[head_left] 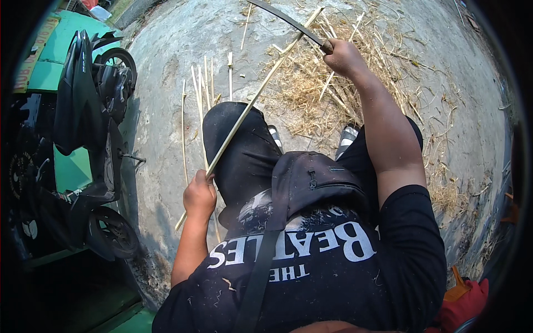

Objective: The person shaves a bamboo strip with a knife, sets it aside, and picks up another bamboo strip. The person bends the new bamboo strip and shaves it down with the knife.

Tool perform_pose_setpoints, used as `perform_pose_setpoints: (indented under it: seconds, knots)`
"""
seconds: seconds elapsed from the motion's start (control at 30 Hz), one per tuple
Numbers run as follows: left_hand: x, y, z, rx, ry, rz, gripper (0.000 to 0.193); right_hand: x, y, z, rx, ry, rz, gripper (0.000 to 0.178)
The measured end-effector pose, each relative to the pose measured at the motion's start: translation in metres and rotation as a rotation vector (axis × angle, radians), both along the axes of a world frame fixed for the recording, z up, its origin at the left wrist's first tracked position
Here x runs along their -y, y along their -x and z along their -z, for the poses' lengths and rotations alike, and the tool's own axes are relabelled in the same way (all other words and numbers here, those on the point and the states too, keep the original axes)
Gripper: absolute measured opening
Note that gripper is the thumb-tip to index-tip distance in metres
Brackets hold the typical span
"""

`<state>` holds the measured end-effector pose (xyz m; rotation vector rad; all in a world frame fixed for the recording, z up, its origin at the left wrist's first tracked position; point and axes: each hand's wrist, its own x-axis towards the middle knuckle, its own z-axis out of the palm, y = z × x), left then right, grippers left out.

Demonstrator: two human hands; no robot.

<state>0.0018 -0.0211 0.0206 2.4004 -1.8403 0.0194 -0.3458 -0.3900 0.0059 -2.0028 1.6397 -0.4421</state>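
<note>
My left hand [200, 195] is closed round the lower part of a long pale bamboo strip [252, 101]. The strip slants up over my left knee toward the upper right. In my right hand [345, 57] is the wooden handle of a curved machete [287, 20], gripped with the arm stretched forward. Its dark blade crosses the strip near the far end; whether they touch I cannot tell. Under and beyond my right hand lies a heap of straw-coloured shavings [311, 83]. Several more pale strips [184, 133] rest on the ground left of my knee.
A black motorbike [89, 105] stands at the left by a green surface [72, 164]. My feet in striped footwear [347, 139] are on the rough concrete ground [166, 55]. A black bag [322, 180] hangs across my front. Something red [466, 302] lies at the lower right.
</note>
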Motion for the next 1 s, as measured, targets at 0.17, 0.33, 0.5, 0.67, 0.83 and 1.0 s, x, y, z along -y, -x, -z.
perform_pose_setpoints:
  seconds: [0.17,0.33,0.5,0.67,0.83,1.0]
  knots:
    - [0.002,0.017,0.002,-0.084,0.04,-0.034,0.03,-0.035,-0.017,-0.043,-0.117,0.008,-0.201,0.016]
    - [0.001,0.013,0.004,-0.178,0.05,-0.04,0.043,-0.041,-0.032,-0.039,-0.216,0.166,-0.423,0.01]
    - [-0.001,0.013,0.01,-0.147,0.091,-0.054,0.044,-0.033,-0.032,-0.038,-0.162,0.032,-0.252,0.011]
    - [0.0,0.014,0.011,-0.143,0.089,-0.05,0.041,-0.04,-0.037,-0.033,-0.189,0.182,-0.3,0.01]
    - [-0.006,0.008,0.019,-0.117,0.091,-0.04,0.039,-0.03,-0.02,-0.045,-0.14,0.226,-0.376,0.011]
    - [0.001,0.011,0.015,-0.119,0.075,-0.034,0.038,-0.032,-0.022,-0.039,-0.118,0.154,-0.353,0.012]
